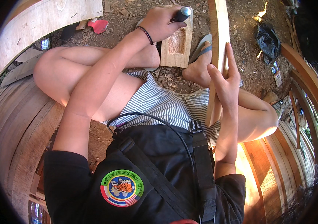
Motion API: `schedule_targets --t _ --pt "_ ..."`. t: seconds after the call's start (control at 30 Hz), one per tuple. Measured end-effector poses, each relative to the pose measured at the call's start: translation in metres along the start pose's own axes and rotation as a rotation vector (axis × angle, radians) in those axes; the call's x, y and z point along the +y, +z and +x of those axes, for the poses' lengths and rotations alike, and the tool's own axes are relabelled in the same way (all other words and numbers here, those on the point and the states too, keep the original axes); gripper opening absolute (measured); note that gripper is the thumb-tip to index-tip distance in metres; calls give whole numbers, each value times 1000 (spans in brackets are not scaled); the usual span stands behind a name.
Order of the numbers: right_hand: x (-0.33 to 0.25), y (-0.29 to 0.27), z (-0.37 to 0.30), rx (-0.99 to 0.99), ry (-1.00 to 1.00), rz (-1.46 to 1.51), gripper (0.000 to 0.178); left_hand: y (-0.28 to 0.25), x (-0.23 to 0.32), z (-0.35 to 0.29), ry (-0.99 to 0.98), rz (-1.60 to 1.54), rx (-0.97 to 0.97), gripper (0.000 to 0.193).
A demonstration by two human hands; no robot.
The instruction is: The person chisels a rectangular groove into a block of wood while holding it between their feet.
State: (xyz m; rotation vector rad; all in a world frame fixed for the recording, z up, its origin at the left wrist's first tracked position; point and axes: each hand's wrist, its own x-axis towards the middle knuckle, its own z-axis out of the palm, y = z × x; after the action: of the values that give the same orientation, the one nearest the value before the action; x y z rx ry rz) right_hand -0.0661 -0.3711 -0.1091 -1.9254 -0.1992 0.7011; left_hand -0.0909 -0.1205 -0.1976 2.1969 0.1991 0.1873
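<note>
Dirt ground under us; our left hand (162,23) fisted around chisel handle (182,14) above carved wood block (176,44); our right hand (224,80) wrapped on upright wooden slat (218,33).

Left hand (162,23) fisted in a grip, right hand (225,80) half-curled.

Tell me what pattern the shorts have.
The shorts are striped, thin dark lines on white; the head view shows them.

Dark-handled tool (182,14) over hollowed wood block (177,42); pale plank (218,44) upright.
</note>
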Motion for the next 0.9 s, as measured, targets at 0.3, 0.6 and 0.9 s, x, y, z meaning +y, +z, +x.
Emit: schedule_targets --t 0.3,0.6,0.9 --pt "-51 -4 -31 237 -424 -28 86 7 3 -2 84 30 59 43" --pt "-38 4 -19 54 -630 242 88 -2 6 3 -65 18 -27 34" --pt "-54 -2 -10 6 -357 73 88 13 -11 0 -91 7 -31 38"
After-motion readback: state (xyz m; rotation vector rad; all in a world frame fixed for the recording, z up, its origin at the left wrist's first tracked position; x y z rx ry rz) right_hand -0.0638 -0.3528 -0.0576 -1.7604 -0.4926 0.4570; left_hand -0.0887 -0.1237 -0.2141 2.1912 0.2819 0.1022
